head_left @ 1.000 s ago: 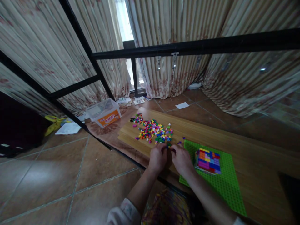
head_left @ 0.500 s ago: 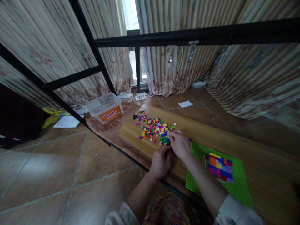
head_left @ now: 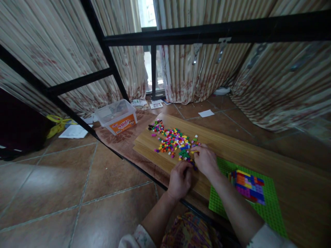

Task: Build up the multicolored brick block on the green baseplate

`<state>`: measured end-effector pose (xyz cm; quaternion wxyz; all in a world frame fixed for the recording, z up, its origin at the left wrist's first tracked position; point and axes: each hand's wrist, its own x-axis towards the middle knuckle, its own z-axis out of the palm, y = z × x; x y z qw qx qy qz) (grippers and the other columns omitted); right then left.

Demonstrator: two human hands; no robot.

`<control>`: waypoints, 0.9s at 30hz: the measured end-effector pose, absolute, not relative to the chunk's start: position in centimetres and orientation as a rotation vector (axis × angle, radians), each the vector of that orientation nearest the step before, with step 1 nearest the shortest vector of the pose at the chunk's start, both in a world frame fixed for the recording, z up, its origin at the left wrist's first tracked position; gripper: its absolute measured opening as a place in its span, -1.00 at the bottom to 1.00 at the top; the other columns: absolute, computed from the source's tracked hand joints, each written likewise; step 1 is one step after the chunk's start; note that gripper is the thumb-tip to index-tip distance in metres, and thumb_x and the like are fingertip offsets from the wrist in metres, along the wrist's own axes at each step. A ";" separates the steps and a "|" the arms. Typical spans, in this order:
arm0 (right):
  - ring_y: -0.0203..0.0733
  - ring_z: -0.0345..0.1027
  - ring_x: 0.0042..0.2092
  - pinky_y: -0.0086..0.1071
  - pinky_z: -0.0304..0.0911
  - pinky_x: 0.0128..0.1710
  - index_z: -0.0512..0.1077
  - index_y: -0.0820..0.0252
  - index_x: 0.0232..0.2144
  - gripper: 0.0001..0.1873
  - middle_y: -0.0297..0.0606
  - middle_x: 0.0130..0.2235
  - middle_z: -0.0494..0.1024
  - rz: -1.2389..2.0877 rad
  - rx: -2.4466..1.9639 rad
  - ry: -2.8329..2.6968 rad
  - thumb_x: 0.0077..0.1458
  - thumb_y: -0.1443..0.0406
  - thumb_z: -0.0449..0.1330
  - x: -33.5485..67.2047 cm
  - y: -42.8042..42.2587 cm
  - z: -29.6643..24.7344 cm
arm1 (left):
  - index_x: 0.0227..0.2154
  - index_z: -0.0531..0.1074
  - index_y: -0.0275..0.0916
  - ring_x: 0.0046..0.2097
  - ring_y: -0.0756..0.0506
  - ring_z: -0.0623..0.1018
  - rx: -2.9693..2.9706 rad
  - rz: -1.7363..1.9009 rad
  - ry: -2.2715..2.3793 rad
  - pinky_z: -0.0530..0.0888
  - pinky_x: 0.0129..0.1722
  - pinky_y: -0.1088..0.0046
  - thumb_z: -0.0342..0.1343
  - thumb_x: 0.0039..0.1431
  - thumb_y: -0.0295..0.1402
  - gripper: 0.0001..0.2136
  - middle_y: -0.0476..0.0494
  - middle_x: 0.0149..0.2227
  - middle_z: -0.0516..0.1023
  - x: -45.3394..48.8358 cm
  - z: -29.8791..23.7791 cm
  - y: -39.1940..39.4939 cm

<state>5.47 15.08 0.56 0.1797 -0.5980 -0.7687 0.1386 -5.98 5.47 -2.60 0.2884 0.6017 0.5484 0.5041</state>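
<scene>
R hand (head_left: 206, 160) is knuckles-up on the wooden board (head_left: 232, 143), fingertips (head_left: 197, 150) bent down into the near-right edge of the brick pile (head_left: 173, 139), touching bricks there. Fingers are drawn together, but can't tell if a brick is pinched: pieces too small & hidden under the hand. L hand (head_left: 180, 179) sits just near-left of it, close beside, at the board's near edge. Its fingers are curled under, tips by a few dark bricks at the pile's near end. Can't tell if it's closed on anything either

Brick pile: loose small bricks, mixed cols (pink, yellow, green, blue, red), spread over the left part of the board, running far-left to near-right. A green cluster (head_left: 184, 154) at the near end is right by both hands

Right of the hands: green baseplate (head_left: 272, 210) flat on the board, w/ a flat multi-colour brick slab (head_left: 249, 186) on it. R forearm crosses the baseplate's left corner

Elsewhere: brown patterned mat (head_left: 121, 139) shows under the board's left end, on the tiled floor (head_left: 64, 179). Clear plastic tub (head_left: 116, 116) w/ orange label is far-left of the board, well apart from the pile. Papers (head_left: 74, 131) & sth yellow (head_left: 55, 123) lie further left. Black metal frame (head_left: 207, 32) crosses the top & slants down left, w/ striped curtains (head_left: 193, 75) behind. White slip of paper (head_left: 206, 113) on the floor beyond the board
</scene>
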 end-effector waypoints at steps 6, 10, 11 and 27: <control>-0.23 0.45 -0.17 -0.38 0.25 -0.10 0.58 0.09 -0.25 -0.80 -0.25 -0.12 0.55 0.437 -1.605 -2.217 0.12 0.37 0.17 4.7 14.1 0.1 | -0.37 0.42 -0.22 -0.31 -0.01 0.47 1.483 1.445 1.420 0.43 -0.23 0.49 -0.12 0.18 -0.55 -0.78 -0.06 -0.37 0.47 -6.6 -3.0 4.3; -0.19 0.44 -0.18 -0.35 0.24 -0.13 0.57 0.14 -0.31 -0.86 -0.21 -0.20 0.56 0.412 -1.651 -2.213 0.09 0.33 0.21 4.8 13.9 -0.2 | -0.37 0.42 -0.22 -0.29 -0.02 0.47 1.512 1.425 1.385 0.42 -0.23 0.49 -0.13 0.17 -0.55 -0.78 -0.06 -0.36 0.47 -6.8 -3.0 4.3; -0.18 0.43 -0.19 -0.35 0.23 -0.14 0.57 0.14 -0.33 -0.88 -0.21 -0.21 0.56 0.401 -1.670 -2.210 0.08 0.33 0.21 4.9 14.0 -0.2 | -0.37 0.42 -0.22 -0.29 -0.02 0.47 1.518 1.424 1.382 0.42 -0.22 0.49 -0.13 0.16 -0.56 -0.77 -0.06 -0.36 0.47 -6.8 -3.0 4.3; -0.20 0.39 -0.21 -0.37 0.20 -0.19 0.55 0.13 -0.33 -0.87 -0.24 -0.23 0.51 0.378 -1.649 -2.220 0.15 0.28 0.18 4.2 12.2 0.2 | -0.40 0.41 -0.23 -0.32 -0.02 0.47 1.473 1.456 1.388 0.42 -0.24 0.48 -0.11 0.18 -0.51 -0.80 -0.06 -0.38 0.46 -6.7 -2.8 4.4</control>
